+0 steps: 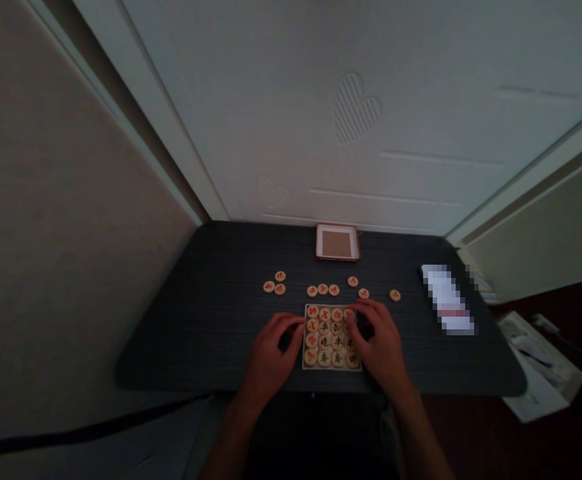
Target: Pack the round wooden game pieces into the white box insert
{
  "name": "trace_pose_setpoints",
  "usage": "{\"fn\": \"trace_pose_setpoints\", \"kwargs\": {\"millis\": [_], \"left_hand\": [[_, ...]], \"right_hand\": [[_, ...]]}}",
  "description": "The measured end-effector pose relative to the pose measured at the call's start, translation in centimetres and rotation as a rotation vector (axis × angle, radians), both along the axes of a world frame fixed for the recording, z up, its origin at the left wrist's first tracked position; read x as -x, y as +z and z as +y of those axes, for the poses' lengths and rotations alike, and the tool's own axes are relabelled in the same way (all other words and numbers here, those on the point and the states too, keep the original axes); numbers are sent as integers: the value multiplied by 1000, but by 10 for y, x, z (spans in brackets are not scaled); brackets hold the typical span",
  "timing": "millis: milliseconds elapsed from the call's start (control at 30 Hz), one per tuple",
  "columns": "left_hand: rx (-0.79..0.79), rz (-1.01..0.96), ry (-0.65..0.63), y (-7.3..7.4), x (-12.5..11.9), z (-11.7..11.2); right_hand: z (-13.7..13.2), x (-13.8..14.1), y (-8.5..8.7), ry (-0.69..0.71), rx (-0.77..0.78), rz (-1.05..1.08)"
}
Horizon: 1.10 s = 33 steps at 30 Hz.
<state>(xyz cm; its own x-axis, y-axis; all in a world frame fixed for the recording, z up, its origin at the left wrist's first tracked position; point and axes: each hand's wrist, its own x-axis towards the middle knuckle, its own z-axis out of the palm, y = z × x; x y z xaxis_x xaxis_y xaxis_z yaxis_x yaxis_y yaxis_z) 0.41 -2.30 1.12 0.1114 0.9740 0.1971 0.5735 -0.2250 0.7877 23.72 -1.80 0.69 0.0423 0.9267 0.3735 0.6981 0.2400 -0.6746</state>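
Observation:
A shallow square box [303, 341] near the table's front edge holds rows of round wooden Chinese chess pieces, some with red characters and some with black. My left hand [272, 353] is curled at the box's left side, thumb and fingertips closed on its edge. At the upper right corner, my right hand [381, 340] has its thumb and fingers around a red-marked chess piece [348, 314], which they partly cover. Beyond the box lie several loose red-marked pieces [323, 289], with a cluster of three [279, 289] to the left and a single one [395, 295] to the right.
At the back of the dark table [205, 300] sits an open box lid [337, 259], its inside facing up. A blurred-out phone-like object [445, 300] lies on the right. A white door [271, 100] stands behind, and a white box [545, 367] is on the floor at right.

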Motion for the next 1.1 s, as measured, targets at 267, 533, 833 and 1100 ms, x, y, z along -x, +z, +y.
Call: {"fn": "trace_pose_setpoints", "kwargs": {"millis": [267,533,833,1100], "left_hand": [[-151,90,-78,21,-25,23],[-84,209,-99,23,-38,32],[-46,220,-96,22,-39,33],[-110,174,-84,22,-35,35]], "right_hand": [[3,7,-2,82,-11,-75],[7,6,-9,72,-6,-54],[7,6,-6,56,-8,-15],[5,7,-4,45,-2,12]]}}
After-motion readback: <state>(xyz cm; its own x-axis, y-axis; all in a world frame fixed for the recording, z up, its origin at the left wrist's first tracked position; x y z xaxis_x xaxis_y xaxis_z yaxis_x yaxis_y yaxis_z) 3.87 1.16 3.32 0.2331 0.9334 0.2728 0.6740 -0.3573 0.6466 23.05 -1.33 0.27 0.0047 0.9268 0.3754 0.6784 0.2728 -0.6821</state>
